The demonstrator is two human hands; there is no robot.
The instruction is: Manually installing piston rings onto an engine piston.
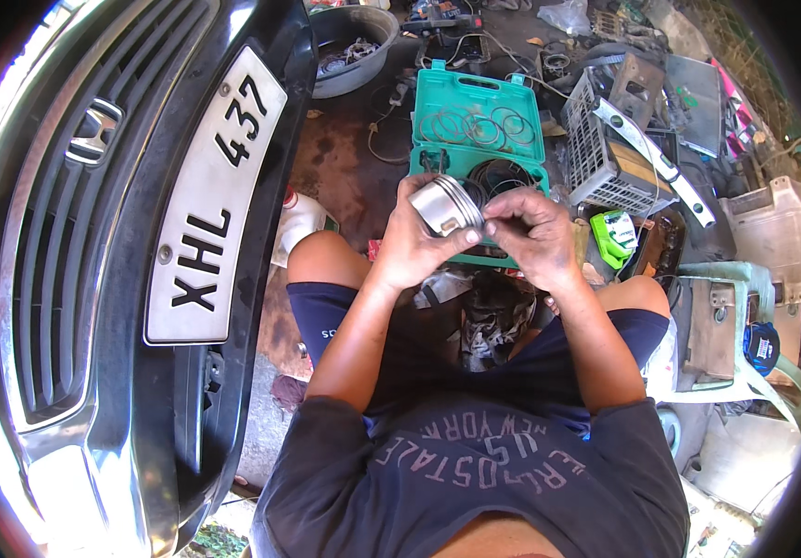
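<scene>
A silvery metal piston [437, 206] is held up in front of me, tilted, with ring grooves around its right-hand end. My left hand [405, 244] is wrapped round it, thumb along its lower side. At the grooved end, my right hand [542, 240] is pinched, fingertips touching or nearly touching the rim; what is between them is too small to make out. Just beyond my hands lies an opened green plastic case [426, 102]. Several thin metal rings [475, 126] rest in its lid, and dark rings [503, 175] lie in its lower half, partly hidden by my hands.
A car's front bumper [270, 186] stands close on my left. A grey basin [363, 70] with metal parts is at the far left. To the right are a grey crate [579, 139], a spirit level [651, 160], a bright green container [612, 239] and a pale green plastic chair [730, 279].
</scene>
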